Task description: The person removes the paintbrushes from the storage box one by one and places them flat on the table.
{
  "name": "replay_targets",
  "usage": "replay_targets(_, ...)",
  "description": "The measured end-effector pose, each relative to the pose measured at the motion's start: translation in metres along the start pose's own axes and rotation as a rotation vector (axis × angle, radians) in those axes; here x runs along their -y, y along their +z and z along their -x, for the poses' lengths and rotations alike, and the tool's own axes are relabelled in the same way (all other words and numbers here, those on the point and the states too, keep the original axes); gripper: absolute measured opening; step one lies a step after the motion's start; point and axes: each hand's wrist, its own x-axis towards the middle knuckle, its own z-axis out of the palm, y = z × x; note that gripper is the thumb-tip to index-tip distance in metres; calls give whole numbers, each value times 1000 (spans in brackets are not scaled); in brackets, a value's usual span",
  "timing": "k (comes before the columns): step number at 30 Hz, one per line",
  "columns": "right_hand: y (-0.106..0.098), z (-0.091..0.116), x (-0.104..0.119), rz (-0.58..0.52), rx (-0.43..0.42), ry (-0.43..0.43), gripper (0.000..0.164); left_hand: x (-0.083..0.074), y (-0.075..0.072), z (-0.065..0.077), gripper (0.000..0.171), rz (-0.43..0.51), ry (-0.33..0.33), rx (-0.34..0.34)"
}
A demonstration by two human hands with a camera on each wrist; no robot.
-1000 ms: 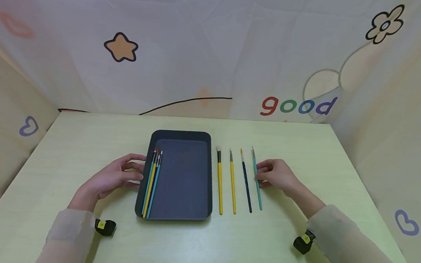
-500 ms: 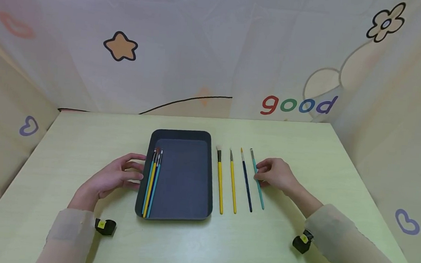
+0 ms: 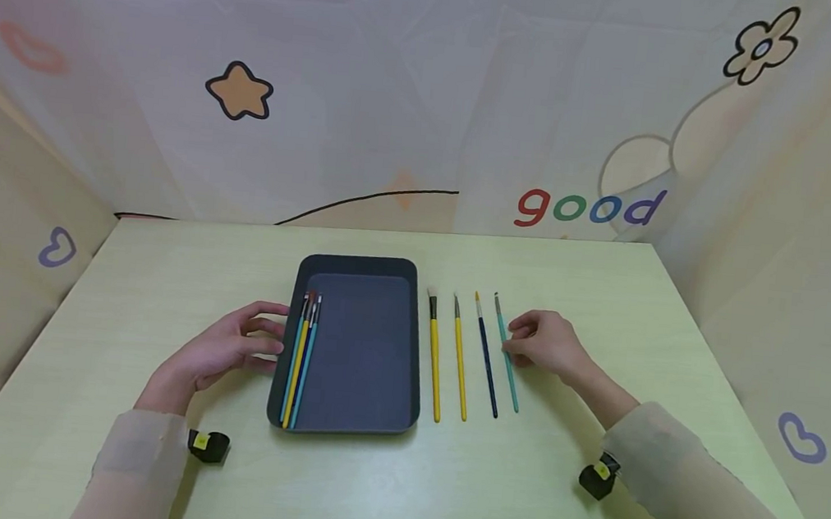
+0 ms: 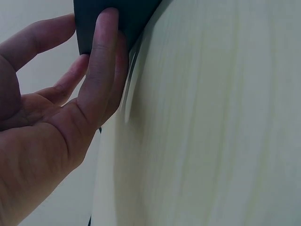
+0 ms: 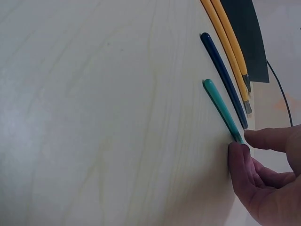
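A dark grey tray (image 3: 363,354) lies on the table, with several paintbrushes (image 3: 300,365) along its left side. At its left edge rests my left hand (image 3: 230,346), the fingers loosely bent and touching the outer wall; the left wrist view shows their tips against the dark wall (image 4: 124,21). My right hand (image 3: 545,345) is at a turquoise paintbrush (image 3: 511,382) on the table, its handle between thumb and fingertips in the right wrist view. Left of that lie a dark blue paintbrush (image 3: 488,365) and two yellow paintbrushes (image 3: 435,360), (image 3: 461,362), spaced apart.
The pale wooden table (image 3: 440,492) meets a printed cloth backdrop (image 3: 369,107) at the back and on both sides. A small black device (image 3: 209,446) is at the left wrist, and a similar black device (image 3: 598,477) is at the right wrist.
The turquoise paintbrush has shifted slightly under my right hand, its bristle end moving a little left. My left hand, the tray and the other paintbrushes stay in place.
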Motion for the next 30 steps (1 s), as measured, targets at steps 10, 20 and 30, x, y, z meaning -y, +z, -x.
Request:
replay_targets(10, -3, -1, 11, -21, 1, -2, 32, -1, 0, 2, 67, 4, 11, 12)
replay_targets(20, 8, 1, 33, -186, 105, -58, 33, -1, 1, 1, 67, 18, 23, 21)
replay_targets(30, 29, 1, 63, -413, 247, -98, 42, -1, 1, 1, 66, 15, 7, 6)
